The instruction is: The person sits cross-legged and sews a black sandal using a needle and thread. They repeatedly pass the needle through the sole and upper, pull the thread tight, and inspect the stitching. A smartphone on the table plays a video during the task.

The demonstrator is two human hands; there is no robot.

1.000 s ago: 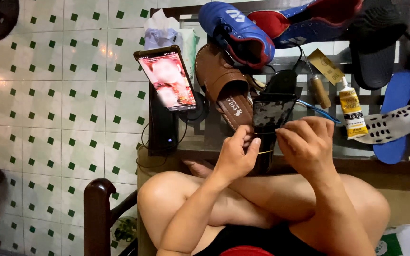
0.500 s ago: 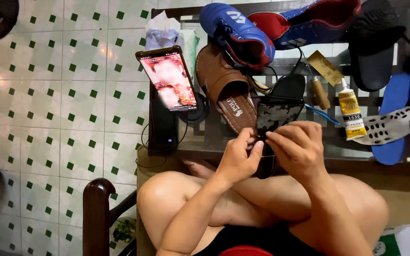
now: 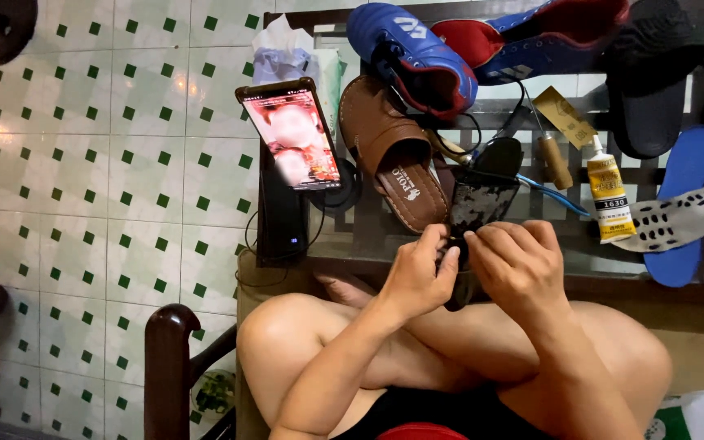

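Both hands meet over the crossed knees: the left hand [image 3: 421,273] and right hand [image 3: 519,265] pinch the near end of a worn black sole [image 3: 478,204], which stands upright between them, just in front of the surface [image 3: 662,285]. Right of it lies a white glue tube [image 3: 610,200] with a yellow label, its nozzle pointing far. Beyond that tube lies a tan tag [image 3: 565,116], rectangular. Left of the sole are a brown sandal [image 3: 393,155] and a propped phone [image 3: 291,134], its screen lit pink.
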